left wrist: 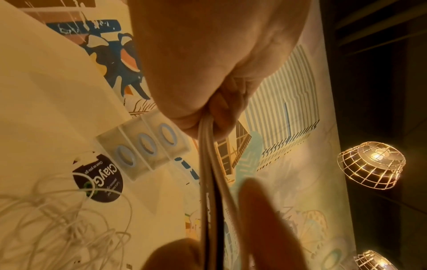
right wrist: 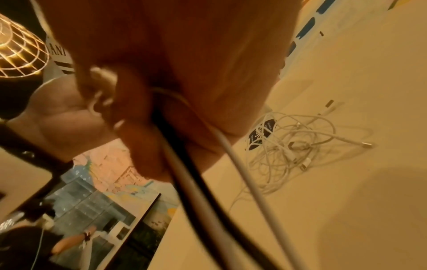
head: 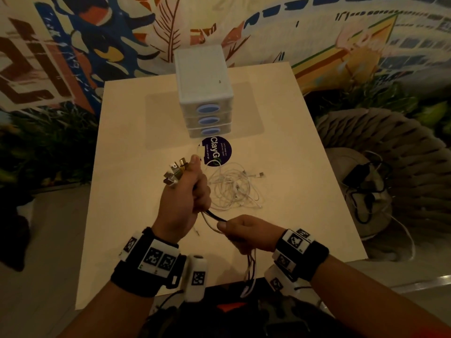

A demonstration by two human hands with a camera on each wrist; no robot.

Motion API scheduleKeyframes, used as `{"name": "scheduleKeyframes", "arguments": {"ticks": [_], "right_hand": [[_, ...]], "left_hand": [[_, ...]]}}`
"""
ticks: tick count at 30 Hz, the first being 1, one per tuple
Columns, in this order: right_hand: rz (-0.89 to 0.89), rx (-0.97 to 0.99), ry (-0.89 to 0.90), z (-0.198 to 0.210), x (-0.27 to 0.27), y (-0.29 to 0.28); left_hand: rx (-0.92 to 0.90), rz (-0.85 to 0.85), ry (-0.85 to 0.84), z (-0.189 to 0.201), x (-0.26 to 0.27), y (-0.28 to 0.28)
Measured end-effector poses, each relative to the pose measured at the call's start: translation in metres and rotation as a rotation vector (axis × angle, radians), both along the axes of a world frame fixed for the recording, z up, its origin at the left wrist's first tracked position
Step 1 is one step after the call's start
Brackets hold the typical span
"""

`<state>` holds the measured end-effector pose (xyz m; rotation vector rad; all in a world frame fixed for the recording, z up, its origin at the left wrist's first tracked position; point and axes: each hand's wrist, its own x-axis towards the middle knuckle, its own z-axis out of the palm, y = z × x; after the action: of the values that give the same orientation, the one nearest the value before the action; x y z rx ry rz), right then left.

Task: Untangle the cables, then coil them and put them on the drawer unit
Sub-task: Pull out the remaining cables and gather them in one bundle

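My left hand (head: 188,191) grips a bundle of cables (head: 214,218) in a fist above the table, their USB plugs (head: 174,173) sticking out past the thumb. The bundle, black and white strands (left wrist: 211,182), runs down to my right hand (head: 244,231), which pinches it between thumb and curled fingers; the loose ends (head: 250,272) hang below that hand. In the right wrist view the black and white strands (right wrist: 184,175) pass through the fingers. A tangled heap of thin white cables (head: 234,186) lies on the table right of my left hand. The white drawer unit (head: 202,91) stands behind.
A pale square table (head: 127,215) carries a round dark sticker (head: 216,151) in front of the drawer unit. A woven chair (head: 380,167) with dark cables on its cushion stands to the right. Plants and a painted wall surround the table.
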<state>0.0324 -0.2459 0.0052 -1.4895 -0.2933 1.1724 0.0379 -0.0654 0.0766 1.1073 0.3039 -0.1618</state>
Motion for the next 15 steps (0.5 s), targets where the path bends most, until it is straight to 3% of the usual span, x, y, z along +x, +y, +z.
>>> {"name": "scheduleKeyframes", "arguments": {"ticks": [4,9,13,15], "right_hand": [[-0.059,0.006,0.036,-0.008,0.000,-0.010],[-0.020,-0.293,-0.071,-0.042,-0.019,-0.040],[0.025,-0.365,-0.028,-0.053,-0.027,-0.050],[0.122,-0.427,-0.116,-0.055,-0.024,-0.053]], "left_hand": [[-0.008,-0.041,-0.009,-0.001,0.000,0.006],[0.040,-0.065,-0.024,-0.006,0.003,0.004],[0.028,-0.094,0.045,-0.014,-0.005,0.002],[0.019,-0.113,0.080,-0.020,-0.010,-0.001]]}}
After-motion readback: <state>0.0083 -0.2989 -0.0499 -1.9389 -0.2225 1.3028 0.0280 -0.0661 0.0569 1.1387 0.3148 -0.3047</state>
